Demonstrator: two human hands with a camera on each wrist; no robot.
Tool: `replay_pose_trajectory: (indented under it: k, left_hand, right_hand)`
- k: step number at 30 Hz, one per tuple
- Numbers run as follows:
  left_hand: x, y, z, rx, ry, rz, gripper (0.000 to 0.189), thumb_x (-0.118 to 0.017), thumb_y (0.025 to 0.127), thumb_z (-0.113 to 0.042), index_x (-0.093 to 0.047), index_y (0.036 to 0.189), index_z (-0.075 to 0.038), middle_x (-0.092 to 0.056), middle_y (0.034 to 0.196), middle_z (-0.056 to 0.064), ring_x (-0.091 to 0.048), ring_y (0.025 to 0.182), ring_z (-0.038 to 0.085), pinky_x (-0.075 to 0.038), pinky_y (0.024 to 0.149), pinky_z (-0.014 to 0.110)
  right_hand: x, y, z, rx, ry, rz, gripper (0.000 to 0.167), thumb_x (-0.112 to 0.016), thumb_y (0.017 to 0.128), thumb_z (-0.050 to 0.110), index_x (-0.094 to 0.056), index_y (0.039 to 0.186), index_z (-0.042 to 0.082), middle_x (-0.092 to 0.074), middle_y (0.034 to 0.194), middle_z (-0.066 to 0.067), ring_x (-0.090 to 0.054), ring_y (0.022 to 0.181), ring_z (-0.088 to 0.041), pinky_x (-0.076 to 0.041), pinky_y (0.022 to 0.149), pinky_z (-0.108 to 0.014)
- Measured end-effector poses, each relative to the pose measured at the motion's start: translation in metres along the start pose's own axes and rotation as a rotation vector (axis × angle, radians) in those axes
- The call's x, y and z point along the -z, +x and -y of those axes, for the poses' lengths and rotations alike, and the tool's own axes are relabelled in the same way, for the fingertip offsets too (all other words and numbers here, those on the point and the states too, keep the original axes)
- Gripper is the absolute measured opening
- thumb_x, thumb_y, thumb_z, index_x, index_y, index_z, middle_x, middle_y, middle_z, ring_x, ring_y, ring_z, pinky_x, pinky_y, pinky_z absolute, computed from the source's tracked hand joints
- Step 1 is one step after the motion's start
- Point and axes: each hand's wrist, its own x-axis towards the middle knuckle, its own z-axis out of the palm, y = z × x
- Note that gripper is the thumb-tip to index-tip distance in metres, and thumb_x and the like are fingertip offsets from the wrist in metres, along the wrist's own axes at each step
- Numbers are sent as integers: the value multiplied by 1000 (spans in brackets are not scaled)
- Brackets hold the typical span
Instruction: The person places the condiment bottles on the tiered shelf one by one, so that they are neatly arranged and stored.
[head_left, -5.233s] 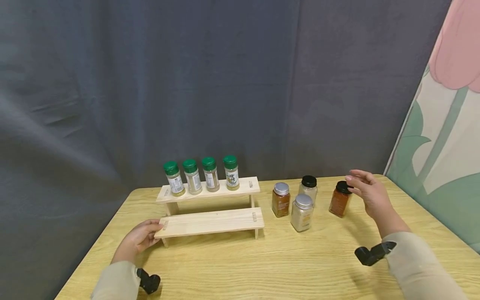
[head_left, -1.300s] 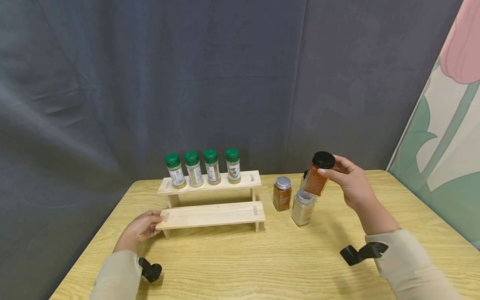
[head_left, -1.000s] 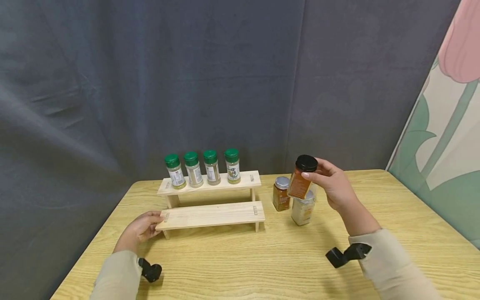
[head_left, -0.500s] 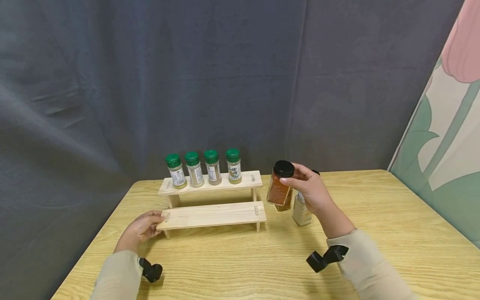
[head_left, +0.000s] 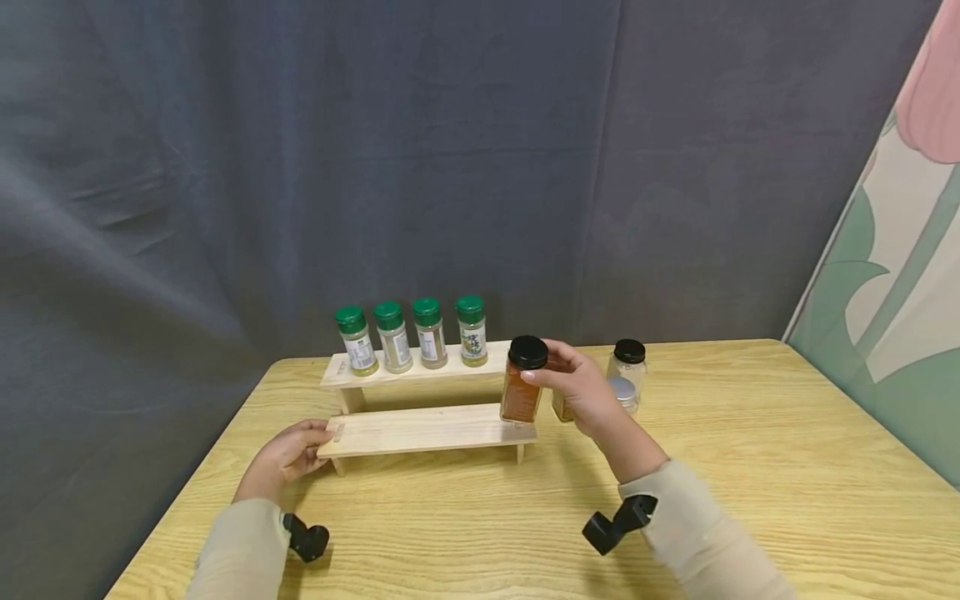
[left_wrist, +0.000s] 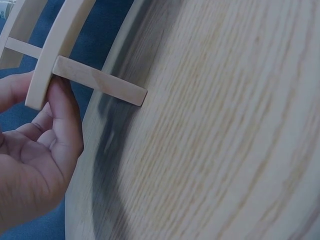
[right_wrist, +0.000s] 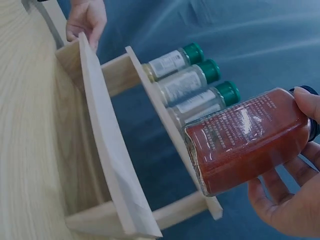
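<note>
Glass jar [head_left: 520, 398], squarish, red-filled, sits in the right hand [head_left: 583, 393].

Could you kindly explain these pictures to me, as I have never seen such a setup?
There is no machine: a person works bare-handed. The wide picture comes from a camera on the person's head; two close-ups come from the wrist cameras. On the table stands a two-step wooden rack, with four green-capped jars on its upper shelf and more jars, partly hidden, to its right. The left hand grips the left end of the lower shelf; the right hand holds a black-capped jar of something red near that shelf's right end.
</note>
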Motion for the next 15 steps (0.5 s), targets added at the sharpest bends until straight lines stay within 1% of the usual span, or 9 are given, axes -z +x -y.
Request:
replay_pose_trajectory:
  k: [3, 6, 8, 10, 15]
  left_hand:
    - [0, 1, 0, 4, -5, -2, 15, -45, 83, 1, -41, 98, 0, -57, 72, 2, -57, 62, 9, -43, 54, 20]
    - [0, 1, 1, 11, 1, 2, 13, -45, 84, 0, -42, 96, -2, -57, 71, 1, -57, 61, 9, -43, 53, 20]
    - [1, 1, 1, 14, 2, 7, 12, -45, 84, 0, -42, 96, -2, -58, 71, 1, -56, 61, 8, -43, 53, 19]
    - [1, 1, 2, 17, -1, 11, 12, -45, 85, -1, -43, 96, -3, -58, 71, 1, -57, 61, 8, -43, 53, 19]
    - [2, 1, 1, 22, -17, 10, 16, -47, 85, -1, -41, 100, -2, -58, 72, 2, -57, 62, 9, -44, 54, 19]
  right_hand:
    - [-6, 2, -5, 3, 9, 13, 44, -63, 71, -4, -49, 113, -4, -61, 90, 1, -57, 87, -15, -37, 85, -32]
    - [-11, 5, -9, -24, -1, 3, 47, -64, 71, -3, -47, 116, -5, -61, 91, 1, -56, 88, -14, -35, 87, -35]
    - [-14, 7, -12, -42, -3, -7, 49, -64, 71, -2, -46, 117, -6, -60, 91, 0, -55, 88, -14, -32, 89, -39]
    - [-18, 8, -15, -58, -5, -13, 49, -64, 71, -2, -46, 117, -5, -60, 93, -1, -55, 89, -15, -31, 90, -40]
    - [-31, 13, -24, -76, -16, 2, 48, -64, 71, -2, -48, 117, -3, -59, 96, -5, -55, 89, -16, -35, 86, -37]
